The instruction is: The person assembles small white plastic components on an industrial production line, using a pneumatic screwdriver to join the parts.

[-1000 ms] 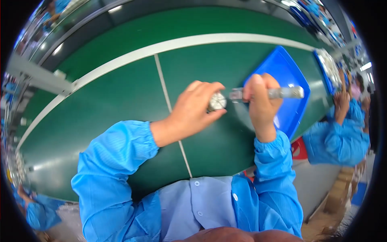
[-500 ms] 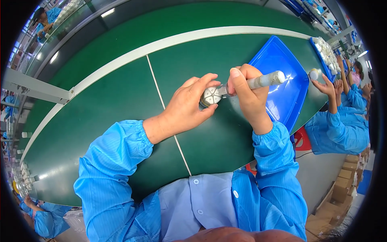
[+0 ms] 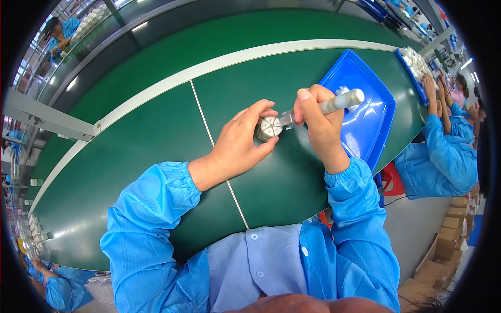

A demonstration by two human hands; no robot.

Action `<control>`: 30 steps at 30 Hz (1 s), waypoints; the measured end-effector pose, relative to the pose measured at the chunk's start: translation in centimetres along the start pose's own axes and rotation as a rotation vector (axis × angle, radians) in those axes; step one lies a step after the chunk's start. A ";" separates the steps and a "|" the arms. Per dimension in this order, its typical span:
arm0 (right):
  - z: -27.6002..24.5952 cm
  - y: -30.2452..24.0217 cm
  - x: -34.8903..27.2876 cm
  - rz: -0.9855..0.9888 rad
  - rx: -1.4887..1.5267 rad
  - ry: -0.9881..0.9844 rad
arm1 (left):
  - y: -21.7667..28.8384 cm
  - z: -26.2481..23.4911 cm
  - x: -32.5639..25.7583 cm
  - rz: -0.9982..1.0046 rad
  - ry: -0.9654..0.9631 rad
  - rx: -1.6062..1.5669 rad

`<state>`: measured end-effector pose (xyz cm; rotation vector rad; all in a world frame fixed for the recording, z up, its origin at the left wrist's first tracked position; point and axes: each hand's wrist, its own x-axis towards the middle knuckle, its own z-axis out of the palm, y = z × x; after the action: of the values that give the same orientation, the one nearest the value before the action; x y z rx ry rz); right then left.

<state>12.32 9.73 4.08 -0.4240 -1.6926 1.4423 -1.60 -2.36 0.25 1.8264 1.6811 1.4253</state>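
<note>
My left hand [image 3: 233, 147] curls its thumb and fingers around a small round part [image 3: 270, 127] on the green table. White wedge-shaped segments make up the part's top. In my right hand [image 3: 322, 123] is a scraper [image 3: 340, 102] with a flat metal blade and a thick, pale handle. The handle slants up to the right, and the blade's tip reaches the right edge of the round part; whether it touches is hard to tell. A blue tray [image 3: 377, 134] lies beyond my right hand. Inside it, a white piece [image 3: 353, 107] shows partly behind the handle.
At the far right, a second blue tray [image 3: 401, 58] holds many white parts, with a co-worker's hands [image 3: 430, 87] at it. White parts [image 3: 35, 229] stand at the table's left end. A metal post [image 3: 47, 116] rises at the left; a white strip [image 3: 235, 56] borders the table's far side.
A white piece now shows in the near blue tray. The co-worker's hand, earlier beside that tray with a round white part, has moved to the far tray. My hands keep their holds.
</note>
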 end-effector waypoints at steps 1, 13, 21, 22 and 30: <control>0.1 0.3 0.0 -0.022 -0.016 -0.028 | 0.0 0.0 -0.1 -0.011 -0.006 -0.013; -0.1 1.0 -0.7 0.015 -0.054 -0.048 | 0.1 0.6 -0.4 0.033 0.095 0.191; -0.1 0.3 -0.4 -0.029 0.012 0.075 | -1.1 0.4 -0.8 -0.070 0.032 0.007; -0.1 0.3 -0.1 -0.036 -0.006 0.079 | -1.2 0.2 -0.6 -0.074 0.004 -0.011; -0.3 -0.2 -0.3 -0.030 -0.030 0.013 | -0.2 0.0 0.4 -0.158 -0.127 -0.163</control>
<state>12.79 9.68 4.19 -0.4221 -1.7046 1.3919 -1.83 -1.99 0.24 1.6228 1.5610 1.3106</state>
